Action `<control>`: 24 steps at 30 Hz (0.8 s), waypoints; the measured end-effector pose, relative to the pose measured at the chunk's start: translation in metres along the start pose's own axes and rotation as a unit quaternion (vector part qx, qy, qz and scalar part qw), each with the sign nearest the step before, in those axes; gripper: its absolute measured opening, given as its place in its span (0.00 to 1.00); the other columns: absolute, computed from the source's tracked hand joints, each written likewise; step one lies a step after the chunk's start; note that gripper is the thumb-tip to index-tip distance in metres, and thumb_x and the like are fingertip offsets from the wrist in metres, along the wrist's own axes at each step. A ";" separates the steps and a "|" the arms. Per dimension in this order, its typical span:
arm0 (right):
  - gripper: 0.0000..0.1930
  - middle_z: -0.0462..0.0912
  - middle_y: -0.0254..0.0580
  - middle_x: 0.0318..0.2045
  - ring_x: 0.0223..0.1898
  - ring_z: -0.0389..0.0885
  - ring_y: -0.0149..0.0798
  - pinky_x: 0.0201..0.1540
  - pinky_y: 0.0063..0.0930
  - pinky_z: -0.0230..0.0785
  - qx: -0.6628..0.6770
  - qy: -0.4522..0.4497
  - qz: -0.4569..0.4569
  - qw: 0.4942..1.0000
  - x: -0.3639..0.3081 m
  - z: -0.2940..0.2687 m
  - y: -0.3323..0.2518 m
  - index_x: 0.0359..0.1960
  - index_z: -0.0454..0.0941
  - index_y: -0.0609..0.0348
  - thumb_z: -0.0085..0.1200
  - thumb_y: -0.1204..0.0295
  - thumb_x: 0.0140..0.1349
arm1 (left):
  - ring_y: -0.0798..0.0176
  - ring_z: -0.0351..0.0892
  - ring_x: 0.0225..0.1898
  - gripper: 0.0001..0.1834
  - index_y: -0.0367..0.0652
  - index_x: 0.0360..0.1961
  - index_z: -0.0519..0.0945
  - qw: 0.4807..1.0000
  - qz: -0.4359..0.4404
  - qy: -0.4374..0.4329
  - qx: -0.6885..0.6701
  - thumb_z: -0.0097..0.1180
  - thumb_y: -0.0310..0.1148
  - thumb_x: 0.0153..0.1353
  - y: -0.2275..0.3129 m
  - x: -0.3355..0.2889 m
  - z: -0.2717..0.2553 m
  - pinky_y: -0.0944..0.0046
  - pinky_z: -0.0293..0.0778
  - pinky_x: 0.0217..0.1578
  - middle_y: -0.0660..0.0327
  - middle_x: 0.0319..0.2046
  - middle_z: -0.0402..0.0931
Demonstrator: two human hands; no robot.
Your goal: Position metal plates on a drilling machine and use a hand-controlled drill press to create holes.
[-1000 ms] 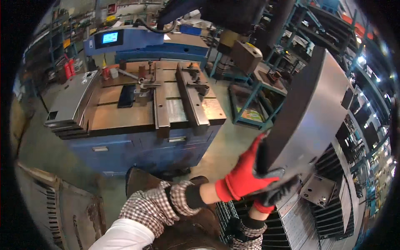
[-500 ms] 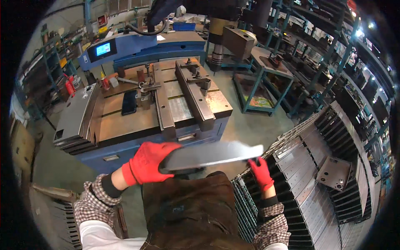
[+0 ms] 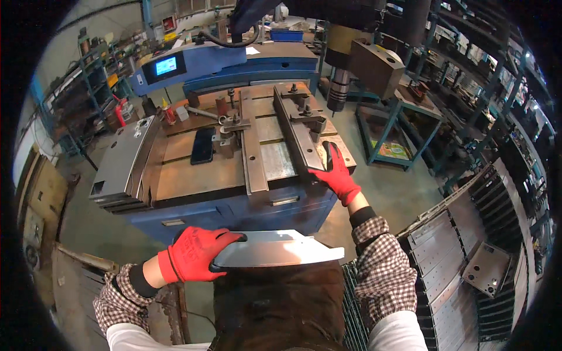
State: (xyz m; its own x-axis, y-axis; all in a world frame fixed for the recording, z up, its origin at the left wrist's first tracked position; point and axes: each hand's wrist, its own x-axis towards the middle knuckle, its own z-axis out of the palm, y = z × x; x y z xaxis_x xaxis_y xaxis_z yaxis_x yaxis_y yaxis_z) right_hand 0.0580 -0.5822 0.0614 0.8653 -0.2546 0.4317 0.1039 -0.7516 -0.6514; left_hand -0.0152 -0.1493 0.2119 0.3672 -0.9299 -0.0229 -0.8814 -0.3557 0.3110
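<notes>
My left hand (image 3: pixel 196 255), in a red glove, is closed on the left end of a flat grey metal plate (image 3: pixel 275 250). The plate lies level in front of my apron, its right end unsupported by a hand. My right hand (image 3: pixel 338 178), gloved in red, reaches to the near end of the right-hand steel rail (image 3: pixel 295 128). Its fingers are apart, with thumb and fingertips at the rail's end. A second steel rail (image 3: pixel 253 146) runs parallel on the worktable (image 3: pixel 181 181). Clamps (image 3: pixel 308 117) with bolts stand along the rails.
Left on the worktable, flat metal plates (image 3: pixel 126 155) are stacked beside a black phone (image 3: pixel 202 145). A drill spindle (image 3: pixel 338 88) hangs behind the table. A lit control screen (image 3: pixel 165 65) stands at the back. Racks of metal plates (image 3: pixel 436 251) and a trolley (image 3: pixel 404 126) are on the right.
My right hand has let go of the plate's right end and moved up to the rail. The plate, in my left hand, has come lower and nearer. The view has shifted.
</notes>
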 end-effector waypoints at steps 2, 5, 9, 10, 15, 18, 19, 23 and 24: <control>0.55 0.59 0.63 0.73 0.76 0.53 0.59 0.75 0.45 0.52 -0.017 0.026 0.032 0.999 0.026 0.006 0.016 0.74 0.58 0.57 0.73 0.46 0.48 | 0.44 0.82 0.44 0.45 0.47 0.66 0.70 1.000 0.006 0.009 -0.003 0.72 0.42 0.44 -0.003 0.011 -0.006 0.50 0.77 0.41 0.52 0.50 0.79; 0.44 0.71 0.65 0.63 0.65 0.69 0.61 0.65 0.46 0.66 -0.114 0.126 0.016 0.985 0.060 0.003 0.021 0.63 0.71 0.62 0.70 0.44 0.51 | 0.43 0.81 0.44 0.48 0.48 0.69 0.68 1.000 0.012 0.026 0.010 0.72 0.43 0.44 -0.011 0.026 -0.012 0.49 0.77 0.42 0.50 0.51 0.78; 0.26 0.85 0.51 0.45 0.47 0.83 0.56 0.48 0.49 0.74 -0.221 0.115 0.110 0.962 0.074 -0.040 0.032 0.40 0.84 0.54 0.59 0.43 0.60 | 0.41 0.81 0.44 0.54 0.47 0.73 0.62 0.997 0.015 0.034 0.062 0.73 0.43 0.43 -0.022 0.046 -0.014 0.49 0.77 0.43 0.47 0.52 0.77; 0.25 0.86 0.51 0.43 0.45 0.83 0.56 0.47 0.49 0.75 -0.244 0.099 0.120 0.957 0.073 -0.051 0.044 0.39 0.84 0.54 0.58 0.43 0.61 | 0.40 0.81 0.44 0.55 0.47 0.74 0.61 0.998 0.012 0.029 0.059 0.73 0.43 0.43 -0.025 0.053 -0.014 0.48 0.77 0.43 0.47 0.52 0.77; 0.21 0.86 0.55 0.43 0.49 0.84 0.57 0.52 0.47 0.75 -0.245 0.106 0.119 0.956 0.080 -0.114 0.111 0.44 0.84 0.60 0.60 0.52 0.63 | 0.38 0.81 0.46 0.61 0.48 0.77 0.54 0.999 -0.007 0.023 0.022 0.74 0.41 0.41 -0.047 0.092 -0.010 0.47 0.77 0.46 0.45 0.51 0.78; 0.19 0.87 0.55 0.40 0.47 0.84 0.53 0.53 0.41 0.74 -0.053 0.217 0.048 0.974 0.108 -0.182 0.127 0.44 0.84 0.65 0.66 0.60 0.61 | 0.37 0.80 0.49 0.65 0.50 0.79 0.49 1.000 -0.013 0.025 -0.002 0.76 0.38 0.40 -0.053 0.122 -0.016 0.47 0.78 0.50 0.43 0.53 0.78; 0.19 0.87 0.55 0.39 0.45 0.85 0.50 0.52 0.40 0.73 0.039 0.238 0.034 0.970 0.122 -0.196 0.107 0.44 0.84 0.65 0.66 0.60 0.61 | 0.37 0.80 0.50 0.66 0.50 0.79 0.49 0.999 -0.012 0.031 -0.005 0.76 0.38 0.40 -0.059 0.125 -0.016 0.47 0.78 0.50 0.43 0.54 0.78; 0.18 0.87 0.40 0.35 0.38 0.82 0.39 0.46 0.36 0.73 0.143 0.280 -0.061 0.947 0.153 -0.260 0.005 0.43 0.86 0.64 0.64 0.58 0.66 | 0.38 0.79 0.53 0.66 0.52 0.79 0.49 0.999 -0.043 0.018 -0.009 0.76 0.38 0.39 -0.079 0.134 -0.020 0.47 0.77 0.54 0.43 0.57 0.77; 0.19 0.86 0.37 0.36 0.39 0.81 0.38 0.46 0.35 0.73 0.193 0.273 -0.061 0.941 0.153 -0.268 -0.026 0.44 0.86 0.63 0.63 0.57 0.67 | 0.38 0.79 0.53 0.66 0.52 0.79 0.50 0.999 -0.040 0.022 -0.006 0.76 0.38 0.39 -0.086 0.134 -0.016 0.47 0.76 0.54 0.43 0.57 0.78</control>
State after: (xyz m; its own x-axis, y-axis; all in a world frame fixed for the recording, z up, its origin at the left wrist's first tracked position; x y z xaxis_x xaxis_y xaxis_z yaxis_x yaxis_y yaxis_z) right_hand 0.0562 -0.7650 0.3118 0.4657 -0.5346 0.7052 0.4472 -0.5455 -0.7088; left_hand 0.1150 -0.2416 0.1971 0.4487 -0.8937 -0.0068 -0.8456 -0.4270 0.3203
